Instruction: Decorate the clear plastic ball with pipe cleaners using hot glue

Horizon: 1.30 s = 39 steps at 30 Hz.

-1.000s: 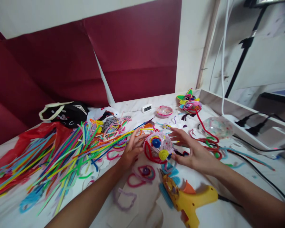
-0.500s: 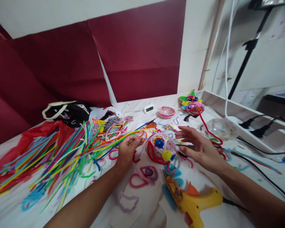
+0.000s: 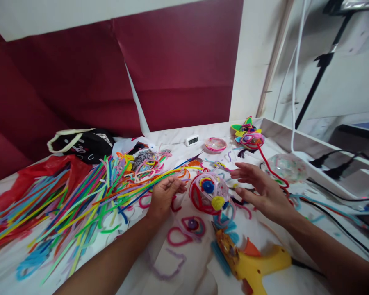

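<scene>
A round clear ball (image 3: 209,192) wrapped in red and lilac pipe cleaners, with blue and yellow coiled discs on it, stands on the table between my hands. To its left is my left hand (image 3: 166,196), with fingers curled and thumb pressed to them; whatever it holds, if anything, is too small to make out. On the ball's other side my right hand (image 3: 263,192) is open, fingers stretched toward the ball without gripping it. In front lie a pipe-cleaner eye shape (image 3: 193,226) with a pink loop and a yellow hot glue gun (image 3: 252,264), its nozzle pointing toward the ball.
Loose pipe cleaners (image 3: 83,209) cover the left side, by a black bag (image 3: 90,145). Behind stand a small digital timer (image 3: 192,141), a pink-rimmed clear bowl (image 3: 215,144) and a decorated figure (image 3: 248,135). A clear dome (image 3: 288,168) and power cables lie to the right.
The view has shifted slightly, so the pipe cleaners and bag sit further left. Both hands keep nearly the same pose, and the ball stays between them.
</scene>
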Motion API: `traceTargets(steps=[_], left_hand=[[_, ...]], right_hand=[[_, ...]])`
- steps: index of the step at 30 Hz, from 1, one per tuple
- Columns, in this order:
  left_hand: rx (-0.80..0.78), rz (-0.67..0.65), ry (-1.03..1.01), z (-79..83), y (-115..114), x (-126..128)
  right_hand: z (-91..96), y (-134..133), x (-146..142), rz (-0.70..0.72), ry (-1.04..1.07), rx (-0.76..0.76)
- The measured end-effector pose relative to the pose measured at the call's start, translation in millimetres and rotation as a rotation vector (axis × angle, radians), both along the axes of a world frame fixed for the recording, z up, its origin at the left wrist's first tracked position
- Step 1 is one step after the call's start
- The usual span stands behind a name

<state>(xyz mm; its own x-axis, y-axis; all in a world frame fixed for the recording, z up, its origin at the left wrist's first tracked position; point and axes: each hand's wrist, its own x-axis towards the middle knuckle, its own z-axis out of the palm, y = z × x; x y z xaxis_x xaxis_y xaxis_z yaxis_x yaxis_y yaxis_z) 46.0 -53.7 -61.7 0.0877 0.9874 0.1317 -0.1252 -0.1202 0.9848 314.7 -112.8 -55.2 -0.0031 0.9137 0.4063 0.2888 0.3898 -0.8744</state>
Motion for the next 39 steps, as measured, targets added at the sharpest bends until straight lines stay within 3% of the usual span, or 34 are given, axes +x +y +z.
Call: traceTargets(steps=[18, 28, 34, 39], left_hand=[[-0.022, -0.051, 0.073, 9.0, -7, 5], [0.027, -0.084, 0.136, 1.7, -3, 2], [0.129, -0.074, 0.190, -0.2, -4, 2], [0.206, -0.069, 0.231, -4.2, -4, 2]], right_hand=[[3.4, 5, 2, -0.117, 0.141, 0.022], [4.3, 9, 5, -0.200, 0.151, 0.027], [23.0, 26, 20, -0.189, -0.199, -0.011], [29.6, 72, 28, -0.146, -0.458, -0.067]])
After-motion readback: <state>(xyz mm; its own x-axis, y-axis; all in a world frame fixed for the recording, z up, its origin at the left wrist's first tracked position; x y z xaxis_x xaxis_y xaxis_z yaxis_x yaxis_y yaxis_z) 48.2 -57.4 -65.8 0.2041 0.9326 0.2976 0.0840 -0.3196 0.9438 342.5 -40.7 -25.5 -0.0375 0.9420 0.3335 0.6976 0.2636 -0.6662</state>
